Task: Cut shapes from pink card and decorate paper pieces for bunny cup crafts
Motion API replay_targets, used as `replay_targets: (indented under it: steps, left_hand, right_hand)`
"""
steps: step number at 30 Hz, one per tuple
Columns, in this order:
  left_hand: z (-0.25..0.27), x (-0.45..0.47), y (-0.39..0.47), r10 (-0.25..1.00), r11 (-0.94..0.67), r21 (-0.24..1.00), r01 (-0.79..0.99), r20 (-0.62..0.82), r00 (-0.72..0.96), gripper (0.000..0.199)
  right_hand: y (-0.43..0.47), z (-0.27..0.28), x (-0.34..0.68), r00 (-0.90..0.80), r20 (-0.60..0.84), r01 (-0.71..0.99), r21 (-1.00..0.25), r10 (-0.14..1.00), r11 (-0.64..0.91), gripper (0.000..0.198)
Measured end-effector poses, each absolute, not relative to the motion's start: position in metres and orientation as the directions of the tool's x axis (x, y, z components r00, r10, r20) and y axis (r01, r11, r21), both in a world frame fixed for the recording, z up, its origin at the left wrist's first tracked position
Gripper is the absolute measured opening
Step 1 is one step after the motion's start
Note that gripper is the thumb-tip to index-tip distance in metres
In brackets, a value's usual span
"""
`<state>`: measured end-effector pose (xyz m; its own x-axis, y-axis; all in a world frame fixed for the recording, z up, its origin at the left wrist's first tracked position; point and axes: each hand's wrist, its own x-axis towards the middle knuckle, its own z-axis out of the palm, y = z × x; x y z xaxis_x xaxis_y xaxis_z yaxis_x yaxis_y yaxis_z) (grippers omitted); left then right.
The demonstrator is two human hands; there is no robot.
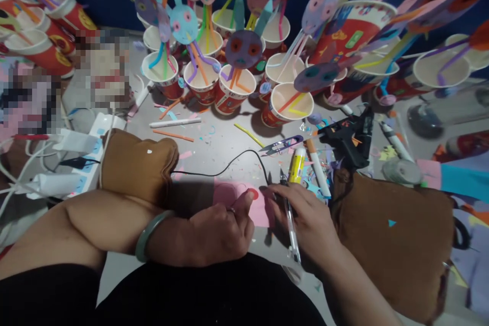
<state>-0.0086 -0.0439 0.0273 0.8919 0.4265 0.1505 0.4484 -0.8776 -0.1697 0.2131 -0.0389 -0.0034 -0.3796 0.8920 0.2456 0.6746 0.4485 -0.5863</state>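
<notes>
My left hand (225, 229) is closed over the table's near edge, a green bangle (151, 234) on its wrist. Its index fingertip meets a small red paper circle (254, 194) above a pink paper sheet (263, 214), which bears round outlines. Just to the right, my right hand (307, 216) has a slim pen-like tool (292, 229) between its fingers, with a clear barrel and a dark tip pointing away from me. Its thumb and fingertips reach toward the sheet's right edge. Whether the tool is a pen or a craft knife cannot be made out.
Paper cups (235, 89) with paper animal heads on bent straws line the back. Purple thread snips (282, 145), a yellow glue stick (297, 165), a marker (319, 170) and a black glue gun (351, 135) lie ahead. Brown cushions (397, 244) flank me; a power strip (93, 150) sits left.
</notes>
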Motion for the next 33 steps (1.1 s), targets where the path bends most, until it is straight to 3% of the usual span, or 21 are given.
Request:
replay_targets:
  steps: [12, 24, 33]
  left_hand:
    - [0.027, -0.008, -0.044, 0.426, -0.893, -0.106, 0.438, 0.123, 0.897, 0.014]
    - [0.023, -0.009, -0.047, 0.420, -0.898, -0.103, 0.427, 0.087, 0.904, 0.022]
    - [0.021, -0.006, -0.048, 0.472, -0.874, -0.045, 0.484, 0.156, 0.868, 0.020]
  right_hand:
    - [-0.045, -0.005, 0.205, -0.400, 0.229, 0.637, -0.626, 0.887, 0.449, 0.022]
    - [-0.039, -0.016, 0.195, -0.399, 0.263, 0.649, -0.596, 0.879, 0.473, 0.020]
    - [-0.037, -0.015, 0.192, -0.414, 0.265, 0.686, -0.538, 0.871, 0.490, 0.018]
